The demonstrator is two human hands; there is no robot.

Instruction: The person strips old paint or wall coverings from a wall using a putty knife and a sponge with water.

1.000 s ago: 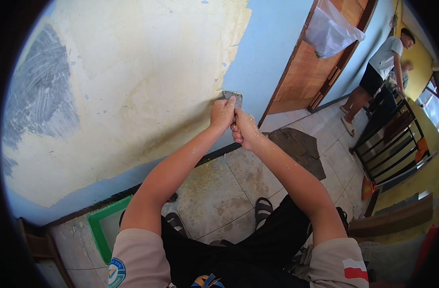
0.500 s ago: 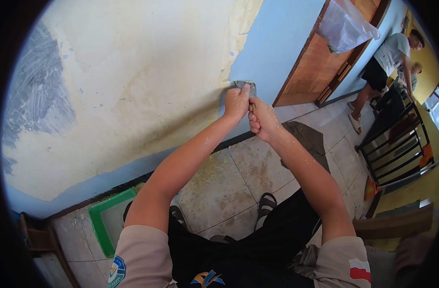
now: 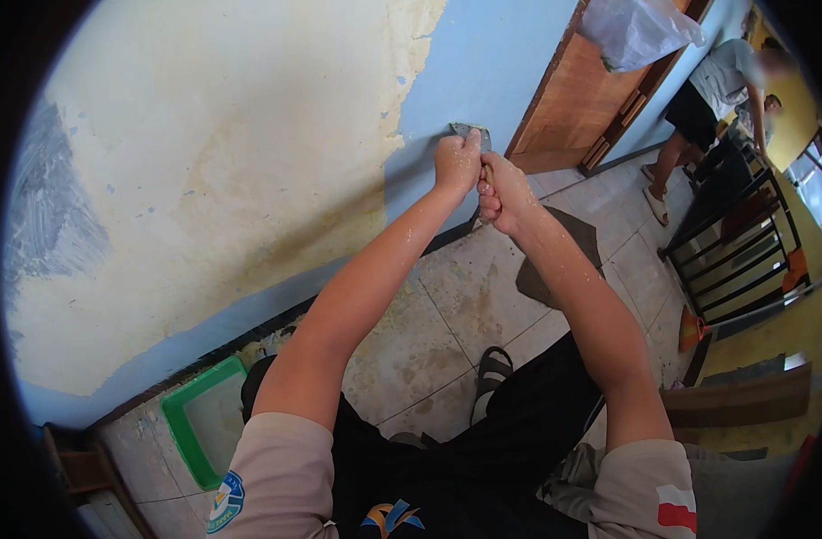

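A scraper with a flat grey metal blade point(image 3: 471, 133) meets the blue paint of the wall point(image 3: 249, 135), to the right of the bare cream patch. My left hand point(image 3: 458, 163) is closed on the scraper near the blade, thumb stretched along it. Below and to the right, my right hand point(image 3: 505, 191) wraps round the handle, which is mostly hidden by the fingers. Pale flecks dot both hands and forearms.
A green tray point(image 3: 188, 429) lies on the tiled floor at lower left. A dark cloth point(image 3: 568, 247) is on the floor. Beyond are a wooden door point(image 3: 555, 112), a plastic bag point(image 3: 640, 34), a black railing point(image 3: 739, 251) and a bending person point(image 3: 721, 81), with another person behind.
Both hands and the scraper have shifted up and right, away from the cream patch's edge onto blue paint. The view has moved a little. The person at right has lowered their head.
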